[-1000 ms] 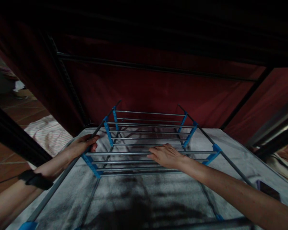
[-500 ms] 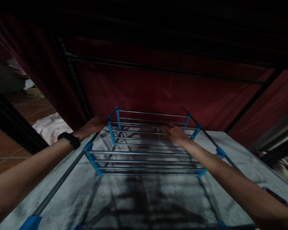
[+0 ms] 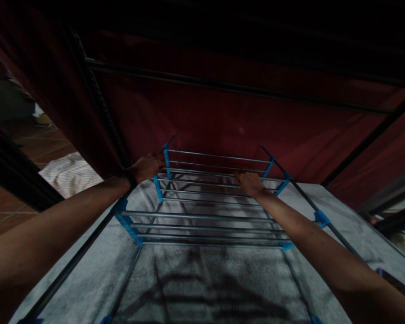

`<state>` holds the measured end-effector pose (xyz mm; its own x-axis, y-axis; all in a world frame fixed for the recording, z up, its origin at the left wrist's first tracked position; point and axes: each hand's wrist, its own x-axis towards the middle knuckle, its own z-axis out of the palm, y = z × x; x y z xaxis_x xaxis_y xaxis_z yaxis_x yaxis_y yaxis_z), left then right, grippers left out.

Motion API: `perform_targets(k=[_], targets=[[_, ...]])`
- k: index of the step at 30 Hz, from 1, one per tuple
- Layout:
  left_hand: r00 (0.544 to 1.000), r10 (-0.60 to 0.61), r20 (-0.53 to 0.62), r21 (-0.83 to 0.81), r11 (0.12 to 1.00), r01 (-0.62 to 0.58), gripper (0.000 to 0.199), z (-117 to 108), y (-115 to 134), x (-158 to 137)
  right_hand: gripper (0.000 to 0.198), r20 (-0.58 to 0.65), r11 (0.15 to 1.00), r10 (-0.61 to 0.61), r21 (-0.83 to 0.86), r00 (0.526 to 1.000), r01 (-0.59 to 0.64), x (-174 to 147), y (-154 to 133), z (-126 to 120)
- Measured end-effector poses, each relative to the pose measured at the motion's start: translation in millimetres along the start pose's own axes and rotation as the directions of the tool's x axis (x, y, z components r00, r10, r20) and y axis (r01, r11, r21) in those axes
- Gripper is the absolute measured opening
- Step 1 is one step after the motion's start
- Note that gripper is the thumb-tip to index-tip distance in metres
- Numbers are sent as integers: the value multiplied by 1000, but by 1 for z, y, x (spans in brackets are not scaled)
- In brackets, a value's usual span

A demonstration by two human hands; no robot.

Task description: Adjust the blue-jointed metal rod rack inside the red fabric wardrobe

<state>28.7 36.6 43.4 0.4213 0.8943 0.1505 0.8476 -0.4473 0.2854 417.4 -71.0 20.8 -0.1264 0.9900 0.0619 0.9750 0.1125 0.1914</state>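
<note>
A shoe-rack-like frame of grey metal rods (image 3: 202, 216) and blue plastic connectors (image 3: 127, 225) lies across a pale cloth surface (image 3: 189, 279), its tiers stretching away from me. My left hand (image 3: 148, 166) is closed around the frame's left side, at a connector where a tier's front rod ends; the hand partly hides that connector. On the same tier, right of centre, my right hand (image 3: 250, 182) has its fingers curled over the front rod (image 3: 202, 172). A dark band circles my left wrist.
Behind the rack hangs a dark red curtain (image 3: 216, 121), with black metal bars (image 3: 189, 82) before it. Striped cloth (image 3: 72, 173) lies on the tiled floor (image 3: 6, 220) at left. A dark flat object (image 3: 396, 285) rests at the lower right.
My left hand has moved right and slightly up, from the side pole onto the connector. The right hand has shifted slightly right along the rod. The view has tilted a little.
</note>
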Motion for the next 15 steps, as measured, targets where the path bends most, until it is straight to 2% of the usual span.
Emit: perform_targets(k=[3, 10, 15], targets=[[998, -5, 59, 199, 980, -7, 20, 0, 6, -1, 46, 8, 998, -9, -57, 1000, 10, 0, -2, -1], [988, 34, 152, 472, 876, -103, 34, -8, 18, -9, 47, 14, 994, -20, -104, 1000, 22, 1, -3, -2], [984, 59, 168, 486, 863, -135, 35, -6, 16, -11, 47, 42, 994, -35, -105, 999, 39, 1, -4, 3]])
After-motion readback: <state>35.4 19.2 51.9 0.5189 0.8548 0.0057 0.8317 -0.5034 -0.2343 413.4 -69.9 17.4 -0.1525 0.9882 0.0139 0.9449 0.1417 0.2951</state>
